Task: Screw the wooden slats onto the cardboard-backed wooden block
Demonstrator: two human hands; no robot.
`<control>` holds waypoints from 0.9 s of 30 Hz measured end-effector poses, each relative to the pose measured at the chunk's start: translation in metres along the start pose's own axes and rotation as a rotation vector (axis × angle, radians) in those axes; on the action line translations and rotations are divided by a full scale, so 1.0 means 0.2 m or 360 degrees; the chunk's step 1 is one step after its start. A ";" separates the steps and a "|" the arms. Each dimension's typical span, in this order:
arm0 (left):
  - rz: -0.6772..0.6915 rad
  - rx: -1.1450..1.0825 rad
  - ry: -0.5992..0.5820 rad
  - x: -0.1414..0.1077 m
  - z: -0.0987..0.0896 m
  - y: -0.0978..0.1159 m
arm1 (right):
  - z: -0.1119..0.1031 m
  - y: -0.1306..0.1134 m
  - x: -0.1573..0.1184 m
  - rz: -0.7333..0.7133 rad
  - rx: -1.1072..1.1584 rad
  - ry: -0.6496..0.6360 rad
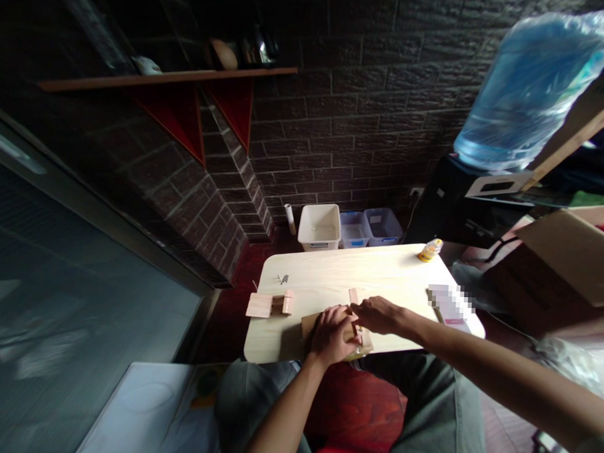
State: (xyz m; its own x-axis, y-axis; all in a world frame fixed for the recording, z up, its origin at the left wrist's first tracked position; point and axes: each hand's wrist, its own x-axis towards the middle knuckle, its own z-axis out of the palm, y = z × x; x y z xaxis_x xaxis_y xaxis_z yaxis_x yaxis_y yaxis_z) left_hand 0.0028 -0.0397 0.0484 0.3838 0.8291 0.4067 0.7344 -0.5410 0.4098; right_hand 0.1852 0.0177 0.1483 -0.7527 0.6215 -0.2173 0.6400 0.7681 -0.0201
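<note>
A tan box (307, 328) that looks like cardboard lies at the table's near edge. My left hand (331, 336) is curved over its top, gripping it with the thumb towards the right. Just beside it, my right hand (378, 314) is closed with its fingertips down at the box's far right part. What those fingers hold is hidden. A small flat wooden piece (353, 295) shows right behind the fingertips. To the left stands a small wooden assembly (284, 302) joined to a flat wooden board (259, 305). Several small dark metal pieces (284, 279), perhaps screws, lie behind it.
The pale table (330, 268) also bears a yellow-based clear bottle (430, 250) and a partly blurred flat object (451, 306) at right. Plastic bins (320, 227) stand behind it by the brick wall. A water dispenser (463, 200) and cardboard carton (554, 277) are at right.
</note>
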 end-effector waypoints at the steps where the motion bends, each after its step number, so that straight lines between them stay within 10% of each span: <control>1: -0.0003 -0.0002 -0.0006 0.00 0.00 0.00 | -0.01 0.00 -0.01 0.0037 -0.0015 -0.0024; 27: -0.0045 -0.0004 -0.0051 0.01 -0.03 0.02 | -0.03 -0.03 0.02 -0.0027 0.0039 -0.0071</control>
State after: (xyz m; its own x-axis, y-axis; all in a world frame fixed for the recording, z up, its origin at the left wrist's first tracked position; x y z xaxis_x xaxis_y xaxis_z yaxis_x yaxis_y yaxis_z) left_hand 0.0038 -0.0419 0.0553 0.3803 0.8482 0.3687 0.7439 -0.5174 0.4229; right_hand 0.1772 0.0163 0.1534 -0.7560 0.6007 -0.2601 0.6315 0.7739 -0.0481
